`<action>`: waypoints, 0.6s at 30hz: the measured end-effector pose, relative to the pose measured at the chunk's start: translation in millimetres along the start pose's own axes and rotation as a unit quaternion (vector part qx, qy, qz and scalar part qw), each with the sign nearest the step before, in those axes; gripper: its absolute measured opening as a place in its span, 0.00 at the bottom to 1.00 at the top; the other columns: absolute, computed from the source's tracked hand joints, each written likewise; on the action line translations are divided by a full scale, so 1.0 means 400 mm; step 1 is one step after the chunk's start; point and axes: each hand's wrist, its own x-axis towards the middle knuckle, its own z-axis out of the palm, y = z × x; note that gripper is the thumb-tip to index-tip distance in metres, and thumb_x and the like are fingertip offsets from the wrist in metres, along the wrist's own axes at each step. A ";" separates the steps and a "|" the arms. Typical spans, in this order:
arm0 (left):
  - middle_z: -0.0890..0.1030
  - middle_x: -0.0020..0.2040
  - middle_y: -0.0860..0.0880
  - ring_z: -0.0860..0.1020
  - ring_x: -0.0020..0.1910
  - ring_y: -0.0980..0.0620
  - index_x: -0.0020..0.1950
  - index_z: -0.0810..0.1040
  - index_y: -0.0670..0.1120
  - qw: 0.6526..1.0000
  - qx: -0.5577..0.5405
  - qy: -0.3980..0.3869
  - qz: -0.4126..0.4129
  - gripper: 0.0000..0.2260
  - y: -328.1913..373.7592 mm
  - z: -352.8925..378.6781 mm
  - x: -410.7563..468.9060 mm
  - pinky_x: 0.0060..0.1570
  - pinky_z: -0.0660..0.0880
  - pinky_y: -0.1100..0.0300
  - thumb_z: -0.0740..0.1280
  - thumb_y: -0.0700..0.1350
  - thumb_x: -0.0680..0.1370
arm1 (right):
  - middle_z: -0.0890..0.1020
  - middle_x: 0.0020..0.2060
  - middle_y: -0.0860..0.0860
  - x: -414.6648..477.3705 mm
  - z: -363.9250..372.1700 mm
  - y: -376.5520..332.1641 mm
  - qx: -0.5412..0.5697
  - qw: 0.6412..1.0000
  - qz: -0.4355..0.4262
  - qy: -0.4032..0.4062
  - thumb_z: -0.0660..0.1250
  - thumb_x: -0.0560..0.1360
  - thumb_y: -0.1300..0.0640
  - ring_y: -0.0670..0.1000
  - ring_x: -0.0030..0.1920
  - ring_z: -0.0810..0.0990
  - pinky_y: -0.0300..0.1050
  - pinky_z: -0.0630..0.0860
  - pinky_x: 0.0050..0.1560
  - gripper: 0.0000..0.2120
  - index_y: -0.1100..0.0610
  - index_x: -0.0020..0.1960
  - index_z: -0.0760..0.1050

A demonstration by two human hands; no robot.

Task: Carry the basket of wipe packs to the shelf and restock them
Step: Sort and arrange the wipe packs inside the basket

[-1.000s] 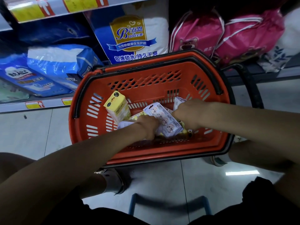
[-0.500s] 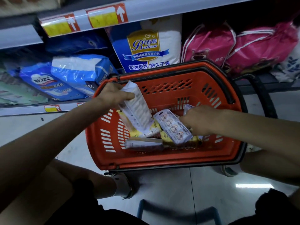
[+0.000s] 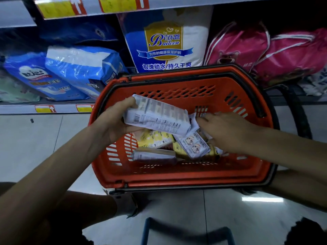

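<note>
An orange plastic basket (image 3: 177, 175) sits on the tiled floor in front of the low shelf. My left hand (image 3: 113, 121) grips a white wipe pack (image 3: 157, 117) and holds it flat above the basket, printed back facing up. My right hand (image 3: 228, 131) reaches into the basket from the right, its fingers at the end of that pack and over another white pack with cartoon faces (image 3: 192, 144). Whether it grips anything is hidden. Yellow packs (image 3: 155, 138) and a grey-white pack (image 3: 152, 155) lie on the basket floor.
The bottom shelf (image 3: 21, 108) holds blue diaper bags (image 3: 74, 68), a tall blue and white Baileen bag (image 3: 166, 41) and pink drawstring bags (image 3: 265, 53). A shelf edge with yellow price tags (image 3: 122, 4) runs above. My knees and a blue stool frame (image 3: 146, 230) are at the bottom.
My left hand pulled a white pack out of the basket, lifted it, then turned it flat and brought it over the middle. My right hand stayed among the packs. The camera moved closer.
</note>
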 end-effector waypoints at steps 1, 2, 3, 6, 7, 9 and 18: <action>0.84 0.63 0.38 0.84 0.61 0.40 0.62 0.81 0.42 1.000 -0.011 -0.004 -0.006 0.12 -0.001 0.001 -0.003 0.47 0.86 0.48 0.65 0.41 0.80 | 0.76 0.60 0.51 0.004 -0.006 0.002 0.006 1.000 0.006 0.014 0.70 0.75 0.50 0.55 0.57 0.80 0.49 0.73 0.43 0.28 0.54 0.71 0.64; 0.83 0.64 0.38 0.83 0.62 0.40 0.59 0.81 0.43 1.000 -0.019 -0.006 -0.014 0.10 -0.001 0.001 -0.003 0.50 0.86 0.48 0.64 0.41 0.80 | 0.76 0.59 0.51 0.009 -0.012 0.004 0.013 0.999 0.014 0.029 0.71 0.75 0.48 0.55 0.57 0.79 0.49 0.74 0.44 0.29 0.54 0.71 0.65; 0.83 0.65 0.37 0.83 0.63 0.40 0.58 0.81 0.43 0.999 -0.025 -0.009 -0.022 0.09 0.001 0.004 -0.003 0.51 0.85 0.48 0.64 0.41 0.80 | 0.75 0.60 0.51 0.010 -0.017 0.007 0.022 0.999 0.025 0.043 0.71 0.75 0.46 0.55 0.57 0.79 0.50 0.74 0.46 0.30 0.53 0.71 0.64; 0.81 0.67 0.36 0.85 0.59 0.40 0.58 0.77 0.43 0.997 -0.054 0.003 -0.052 0.09 0.003 0.005 0.004 0.49 0.86 0.48 0.65 0.40 0.78 | 0.72 0.67 0.53 0.018 -0.030 0.013 0.070 0.993 0.062 0.075 0.74 0.73 0.42 0.57 0.63 0.76 0.51 0.77 0.50 0.42 0.54 0.79 0.58; 0.81 0.67 0.36 0.86 0.58 0.41 0.58 0.76 0.43 0.996 -0.066 0.009 -0.062 0.09 0.002 0.004 0.005 0.45 0.86 0.49 0.65 0.40 0.78 | 0.70 0.70 0.54 0.020 -0.033 0.014 0.091 0.990 0.065 0.088 0.75 0.73 0.41 0.58 0.66 0.75 0.53 0.78 0.53 0.46 0.54 0.81 0.55; 0.81 0.66 0.37 0.87 0.54 0.42 0.58 0.75 0.43 0.992 -0.094 0.012 -0.083 0.10 -0.003 0.003 0.005 0.37 0.85 0.52 0.65 0.39 0.78 | 0.68 0.74 0.54 0.022 -0.033 0.011 0.125 0.983 0.048 0.124 0.78 0.70 0.41 0.59 0.70 0.73 0.56 0.77 0.60 0.51 0.53 0.83 0.53; 0.82 0.66 0.38 0.87 0.54 0.40 0.65 0.80 0.42 0.984 -0.123 -0.018 -0.130 0.16 -0.007 0.003 -0.026 0.38 0.85 0.51 0.67 0.41 0.77 | 0.80 0.58 0.48 0.038 -0.043 -0.013 0.323 0.905 -0.025 0.274 0.80 0.70 0.56 0.51 0.54 0.81 0.55 0.80 0.47 0.25 0.54 0.64 0.77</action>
